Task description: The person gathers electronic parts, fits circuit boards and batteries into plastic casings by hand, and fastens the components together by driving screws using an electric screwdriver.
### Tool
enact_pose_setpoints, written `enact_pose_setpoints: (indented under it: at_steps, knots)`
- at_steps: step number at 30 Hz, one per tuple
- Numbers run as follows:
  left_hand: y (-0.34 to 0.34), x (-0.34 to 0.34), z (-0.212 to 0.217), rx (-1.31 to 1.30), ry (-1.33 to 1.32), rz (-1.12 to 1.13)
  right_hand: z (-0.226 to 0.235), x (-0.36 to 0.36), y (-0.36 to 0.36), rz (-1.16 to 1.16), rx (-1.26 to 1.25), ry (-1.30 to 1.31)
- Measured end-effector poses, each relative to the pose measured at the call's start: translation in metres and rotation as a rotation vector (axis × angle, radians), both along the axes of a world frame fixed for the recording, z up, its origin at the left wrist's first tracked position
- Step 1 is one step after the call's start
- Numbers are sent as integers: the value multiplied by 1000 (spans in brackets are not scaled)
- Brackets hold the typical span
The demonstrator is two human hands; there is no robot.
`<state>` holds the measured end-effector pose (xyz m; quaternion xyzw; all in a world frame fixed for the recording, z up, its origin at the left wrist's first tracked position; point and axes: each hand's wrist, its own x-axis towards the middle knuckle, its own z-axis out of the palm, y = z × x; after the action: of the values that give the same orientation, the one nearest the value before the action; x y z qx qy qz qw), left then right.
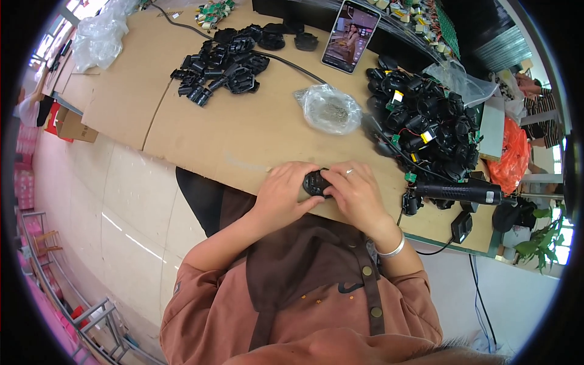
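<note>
At the front edge of the cardboard-covered table, a small rounded black plastic housing [316, 182] is held between both hands. My left hand [285, 190] grips its left side, with the thumb along the near edge. My right hand [354, 190], with a ring on one finger, presses fingers and thumb against its right side and top. Part of the housing is hidden under the fingers. Beyond the hands lies a clear plastic bag [331, 109] of small metal pieces, probably screws.
Black plastic parts [222, 64] lie piled far left. At right is a heap of black housings [426, 121] with wires and green boards, beside a black electric screwdriver [453, 192]. A phone [351, 36] stands upright at the back. A cable [292, 64] crosses the cardboard [201, 146].
</note>
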<state>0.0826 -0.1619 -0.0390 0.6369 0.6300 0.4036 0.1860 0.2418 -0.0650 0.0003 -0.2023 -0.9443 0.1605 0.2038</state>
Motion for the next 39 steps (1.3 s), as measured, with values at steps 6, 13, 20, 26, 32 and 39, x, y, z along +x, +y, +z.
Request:
enact_pose_setpoints:
  at_steps: [6, 13, 20, 26, 32, 39]
  knots:
    - [-1, -2, -3, 1, -19, 11, 1, -2, 8, 74, -109, -21]
    - [3, -3, -2, -3, -17, -7, 3, -16, -10, -5, 14, -121]
    - [5, -2, 2, -10, -1, -17, 9, -15, -2, 56, 111, -153]
    - [11, -7, 8, 59, -33, -7, 7, 52, -4, -290, 33, 488]
    - [99, -36, 46, 178, 267, -113, -11, 123, 6, -717, 172, 1140]
    - [153, -34, 23, 103, 505, -137, 3, 133, 27, -778, -288, 1313]
